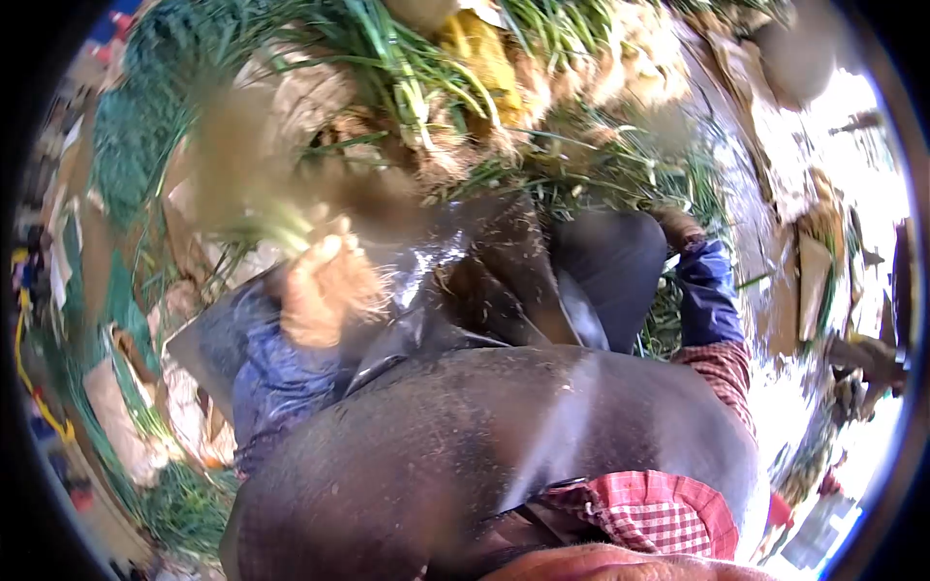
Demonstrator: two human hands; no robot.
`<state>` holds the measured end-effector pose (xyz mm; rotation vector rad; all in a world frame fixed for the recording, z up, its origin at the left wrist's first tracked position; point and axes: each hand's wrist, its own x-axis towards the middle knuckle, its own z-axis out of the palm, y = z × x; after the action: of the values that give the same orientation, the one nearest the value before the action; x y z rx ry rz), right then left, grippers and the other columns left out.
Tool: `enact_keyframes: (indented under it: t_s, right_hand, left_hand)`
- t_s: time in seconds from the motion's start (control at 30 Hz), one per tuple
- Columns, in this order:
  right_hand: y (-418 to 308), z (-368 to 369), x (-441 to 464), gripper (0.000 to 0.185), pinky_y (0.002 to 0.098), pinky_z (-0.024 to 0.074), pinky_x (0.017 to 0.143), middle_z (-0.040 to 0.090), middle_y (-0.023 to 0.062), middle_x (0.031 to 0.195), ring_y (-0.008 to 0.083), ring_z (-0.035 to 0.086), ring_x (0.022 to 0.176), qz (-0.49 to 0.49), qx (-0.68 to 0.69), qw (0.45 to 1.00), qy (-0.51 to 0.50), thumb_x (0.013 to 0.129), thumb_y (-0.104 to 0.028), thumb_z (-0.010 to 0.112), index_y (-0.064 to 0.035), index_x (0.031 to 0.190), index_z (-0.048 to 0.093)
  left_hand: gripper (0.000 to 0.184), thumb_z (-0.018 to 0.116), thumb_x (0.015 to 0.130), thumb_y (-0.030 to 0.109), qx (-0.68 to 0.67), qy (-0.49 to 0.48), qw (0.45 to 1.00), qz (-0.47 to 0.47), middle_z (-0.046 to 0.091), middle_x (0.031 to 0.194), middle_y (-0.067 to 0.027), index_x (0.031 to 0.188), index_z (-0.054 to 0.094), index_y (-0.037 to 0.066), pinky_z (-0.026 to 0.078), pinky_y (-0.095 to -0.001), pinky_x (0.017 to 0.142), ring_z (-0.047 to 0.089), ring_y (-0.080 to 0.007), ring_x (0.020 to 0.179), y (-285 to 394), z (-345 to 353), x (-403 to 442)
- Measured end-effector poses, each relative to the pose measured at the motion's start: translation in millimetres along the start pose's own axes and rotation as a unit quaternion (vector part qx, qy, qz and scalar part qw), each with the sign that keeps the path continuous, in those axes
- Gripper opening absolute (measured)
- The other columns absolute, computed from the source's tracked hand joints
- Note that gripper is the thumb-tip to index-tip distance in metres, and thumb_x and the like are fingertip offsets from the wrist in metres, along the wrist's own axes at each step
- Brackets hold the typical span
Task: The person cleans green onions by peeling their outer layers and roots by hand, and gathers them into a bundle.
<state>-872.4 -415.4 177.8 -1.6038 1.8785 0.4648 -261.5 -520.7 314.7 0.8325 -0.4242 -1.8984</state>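
Note:
My left hand (315, 295) is closed around a small bunch of green onions (363, 283). Pale, stringy roots hang out on its right side, and the stalks point to the upper left, partly blurred. Out by my right knee, my right hand (675, 227) reaches down beside loose green onion leaves (630, 169). It is dark and small in view, and its fingers are hidden. A dark, wet, dirt-specked apron (465, 407) covers my lap.
Bundles of green onions (407, 92) with roots lie ahead, next to a yellow cloth or sack (489, 63). A big heap of green leaves (160, 107) stands at the upper left. Wet ground with flattened cardboard (814, 281) is at the right. Smudges blur parts of the view.

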Motion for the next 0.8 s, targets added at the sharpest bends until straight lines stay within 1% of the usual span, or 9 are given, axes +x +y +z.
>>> enact_keyframes:
  t_s: [0.1, 0.17, 0.23, 0.3, 0.37, 0.53, 0.73, 0.77, 0.8]
  right_hand:
    - [-137, -110, -31, 0.038, 0.0412, 0.0483, 0.08, 0.064, 0.0184, 0.098, 0.0343, 0.061, 0.093, 0.086, -0.075, 0.971, 0.209, 0.081, -0.031, 0.054, -0.0144, 0.114, 0.061]
    - [-182, -141, 2, 0.017, 0.0414, 0.048, 0.07, 0.063, 0.0149, 0.079, 0.0309, 0.062, 0.078, -0.061, -0.077, 0.946, 0.309, 0.086, -0.017, 0.048, -0.0082, 0.093, 0.061]
    - [-234, -153, 38, 0.021, 0.036, 0.0497, 0.065, 0.065, 0.0107, 0.079, 0.0236, 0.06, 0.065, -0.104, 0.028, 0.934, 0.34, 0.088, -0.027, 0.051, -0.0125, 0.093, 0.065]
    - [-315, -181, 41, 0.024, 0.0268, 0.0515, 0.072, 0.063, 0.0079, 0.082, 0.0161, 0.061, 0.074, -0.051, -0.167, 0.949, 0.263, 0.094, -0.024, 0.045, -0.0076, 0.1, 0.061]
    - [-357, -181, 67, 0.057, 0.0352, 0.0493, 0.085, 0.063, 0.0116, 0.108, 0.0245, 0.062, 0.098, 0.018, -0.009, 0.962, 0.272, 0.087, -0.044, 0.052, -0.0131, 0.133, 0.044]
    - [-341, -144, 181, 0.026, 0.0352, 0.0523, 0.07, 0.066, 0.014, 0.094, 0.0246, 0.064, 0.086, 0.04, -0.04, 0.963, 0.262, 0.082, -0.025, 0.055, -0.0065, 0.097, 0.066]
    - [-365, -229, 31, 0.016, 0.0326, 0.0469, 0.05, 0.065, 0.0074, 0.074, 0.016, 0.059, 0.062, 0.045, 0.075, 0.893, 0.441, 0.082, -0.02, 0.055, -0.0087, 0.08, 0.066]
    - [-348, -223, 47, 0.019, 0.0333, 0.0469, 0.048, 0.066, 0.0083, 0.078, 0.0154, 0.059, 0.061, -0.004, -0.031, 0.801, 0.598, 0.083, -0.026, 0.06, -0.0087, 0.089, 0.067]
    - [-330, -213, 58, 0.033, 0.032, 0.048, 0.051, 0.066, 0.0083, 0.084, 0.0154, 0.059, 0.063, -0.007, 0.079, 0.809, 0.582, 0.081, -0.031, 0.064, -0.0089, 0.105, 0.062]
  left_hand:
    - [0.042, 0.056, 0.077, -0.004, 0.014, 0.07, 0.997, -0.017, 0.061, 0.096, -0.0103, 0.118, 0.051, 0.004, 0.054, -0.0346, 0.067, 0.061, -0.0213, 0.078, -11, -8, 9]
    - [0.042, 0.055, 0.077, -0.004, 0.032, 0.052, 0.998, -0.012, 0.061, 0.096, -0.0107, 0.118, 0.051, 0.004, 0.055, -0.034, 0.067, 0.061, -0.0214, 0.077, -17, -15, 19]
    - [0.042, 0.056, 0.076, -0.005, 0.012, 0.01, 1.0, -0.024, 0.061, 0.095, -0.0112, 0.117, 0.052, 0.003, 0.055, -0.033, 0.066, 0.061, -0.0215, 0.078, -23, -15, 23]
    - [0.041, 0.057, 0.076, -0.005, 0.003, -0.002, 1.0, -0.03, 0.061, 0.094, -0.0115, 0.116, 0.053, 0.003, 0.054, -0.0325, 0.065, 0.061, -0.0216, 0.078, -27, -14, 25]
    - [0.041, 0.058, 0.075, -0.004, 0.023, 0.013, 0.999, -0.04, 0.062, 0.093, -0.0115, 0.114, 0.055, 0.003, 0.054, -0.0323, 0.065, 0.061, -0.0215, 0.077, -24, -3, 20]
    - [0.04, 0.058, 0.075, -0.005, -0.047, -0.007, 0.995, -0.091, 0.062, 0.095, -0.0127, 0.113, 0.055, 0.003, 0.054, -0.0325, 0.068, 0.062, -0.022, 0.078, -17, 2, 15]
    - [0.038, 0.058, 0.076, -0.003, -0.077, -0.035, 0.992, -0.092, 0.062, 0.095, -0.0118, 0.113, 0.054, 0.004, 0.054, -0.0318, 0.068, 0.062, -0.0212, 0.078, -14, -3, 13]
    - [0.038, 0.058, 0.076, -0.003, -0.068, -0.026, 0.993, -0.09, 0.062, 0.095, -0.0115, 0.113, 0.055, 0.005, 0.053, -0.0313, 0.068, 0.061, -0.0207, 0.079, -13, -1, 13]
    - [0.038, 0.058, 0.076, -0.003, -0.07, -0.028, 0.993, -0.091, 0.062, 0.095, -0.0115, 0.113, 0.055, 0.005, 0.053, -0.0313, 0.068, 0.061, -0.0207, 0.079, -13, 0, 13]
